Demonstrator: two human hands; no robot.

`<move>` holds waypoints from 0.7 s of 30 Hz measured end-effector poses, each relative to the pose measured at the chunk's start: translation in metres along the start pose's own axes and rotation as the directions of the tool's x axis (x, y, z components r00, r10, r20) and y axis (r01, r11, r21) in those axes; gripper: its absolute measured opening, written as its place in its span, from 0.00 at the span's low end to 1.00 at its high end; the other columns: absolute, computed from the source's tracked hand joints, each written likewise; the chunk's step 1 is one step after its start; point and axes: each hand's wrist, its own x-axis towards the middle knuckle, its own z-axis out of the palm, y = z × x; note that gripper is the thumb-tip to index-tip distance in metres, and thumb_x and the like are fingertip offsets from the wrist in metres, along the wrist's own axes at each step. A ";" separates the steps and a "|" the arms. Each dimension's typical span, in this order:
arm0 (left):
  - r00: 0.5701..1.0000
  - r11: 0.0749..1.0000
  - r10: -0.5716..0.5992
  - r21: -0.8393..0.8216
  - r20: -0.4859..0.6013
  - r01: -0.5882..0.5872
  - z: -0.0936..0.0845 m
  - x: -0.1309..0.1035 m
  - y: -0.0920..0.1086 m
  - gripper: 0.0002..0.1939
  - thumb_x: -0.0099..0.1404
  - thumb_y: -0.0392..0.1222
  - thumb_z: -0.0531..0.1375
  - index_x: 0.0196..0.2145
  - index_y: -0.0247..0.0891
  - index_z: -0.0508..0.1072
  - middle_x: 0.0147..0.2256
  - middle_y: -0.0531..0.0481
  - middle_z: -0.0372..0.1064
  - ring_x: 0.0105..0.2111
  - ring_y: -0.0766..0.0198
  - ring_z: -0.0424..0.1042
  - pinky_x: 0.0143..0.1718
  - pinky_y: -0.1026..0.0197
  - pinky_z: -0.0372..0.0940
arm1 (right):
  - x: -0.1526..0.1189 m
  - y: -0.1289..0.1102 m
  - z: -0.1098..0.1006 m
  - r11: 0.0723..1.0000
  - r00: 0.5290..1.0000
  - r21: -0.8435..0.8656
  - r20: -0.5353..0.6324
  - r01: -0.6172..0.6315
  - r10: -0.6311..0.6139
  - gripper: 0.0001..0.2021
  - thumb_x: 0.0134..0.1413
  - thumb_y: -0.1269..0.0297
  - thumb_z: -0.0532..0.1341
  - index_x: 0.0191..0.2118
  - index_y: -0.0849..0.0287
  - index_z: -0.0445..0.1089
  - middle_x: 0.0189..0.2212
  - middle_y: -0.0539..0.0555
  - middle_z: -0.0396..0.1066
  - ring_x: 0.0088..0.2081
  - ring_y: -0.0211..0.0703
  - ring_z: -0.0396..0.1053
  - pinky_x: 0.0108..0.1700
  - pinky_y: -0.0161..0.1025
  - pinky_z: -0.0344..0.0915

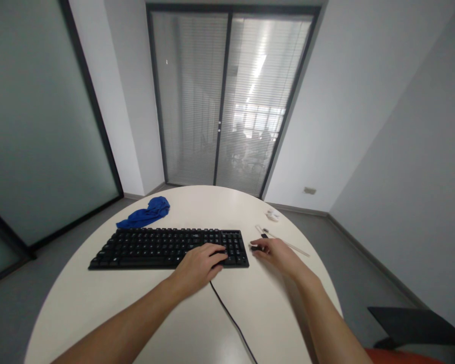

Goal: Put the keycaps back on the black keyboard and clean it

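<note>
At the far left of the round white surface (98, 303) lies a crumpled blue cloth (146, 213), near the back edge and just behind the left end of the black keyboard (155, 247). The cloth and keyboard look close, but whether they touch cannot be told. The keyboard sits lengthways across the middle of the surface, its keys facing up, its right end carrying the number pad.

The left hand (197, 267) rests on the keyboard's front right part, palm down, fingers loosely curled and spread over the keys near the number pad; it grips nothing, only lying on the keys. A thin black cable (231, 318) runs from beneath this hand toward the near edge of the surface, curving to the right.

Just beside the keyboard's right end, the right hand (278, 254) reaches forward with the palm down. Its fingertips pinch a small black object (255, 248) that lies on the surface close to the keyboard's corner; the object is too small to identify. Just behind this hand a long, thin, pale strip (288, 243) lies at a slant on the surface, with a dark mark near its far end. Farther back, near the right rear edge, sits a small white item (273, 215), well apart from both hands.

At the lower right corner, off the surface, a dark chair part (417, 328) shows.
</note>
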 end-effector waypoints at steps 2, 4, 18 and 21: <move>1.000 1.000 -0.001 0.001 0.005 0.001 0.000 0.000 0.000 0.15 0.67 0.37 0.62 0.51 0.42 0.74 0.55 0.48 0.71 0.52 0.55 0.71 0.53 0.50 0.69 | 0.001 -0.005 0.002 1.000 1.000 0.012 -0.012 -0.021 0.021 0.13 0.54 0.64 0.62 0.45 0.55 0.79 0.35 0.55 0.80 0.34 0.47 0.75 0.39 0.39 0.65; 1.000 1.000 0.001 0.001 0.003 -0.001 0.000 0.000 0.000 0.15 0.67 0.37 0.62 0.51 0.42 0.74 0.55 0.48 0.71 0.52 0.55 0.70 0.53 0.50 0.69 | 0.002 -0.011 0.004 0.998 0.999 0.035 0.004 -0.045 0.045 0.12 0.53 0.66 0.62 0.42 0.56 0.80 0.34 0.55 0.80 0.34 0.47 0.75 0.39 0.39 0.66; 1.000 1.000 0.005 -0.007 -0.004 -0.005 0.001 -0.001 -0.001 0.15 0.67 0.37 0.62 0.51 0.43 0.74 0.54 0.48 0.71 0.52 0.56 0.70 0.54 0.51 0.68 | 0.000 -0.008 0.008 0.907 0.991 0.415 0.128 -0.075 0.023 0.12 0.51 0.64 0.61 0.40 0.61 0.76 0.35 0.54 0.79 0.36 0.47 0.75 0.38 0.38 0.67; 1.000 1.000 0.006 -0.009 -0.008 -0.006 0.001 -0.001 -0.001 0.15 0.67 0.37 0.61 0.51 0.43 0.74 0.54 0.48 0.71 0.52 0.56 0.70 0.54 0.51 0.68 | -0.001 -0.004 0.007 0.840 0.987 0.526 0.148 -0.134 0.065 0.12 0.49 0.60 0.65 0.38 0.62 0.74 0.36 0.56 0.79 0.38 0.47 0.75 0.40 0.40 0.68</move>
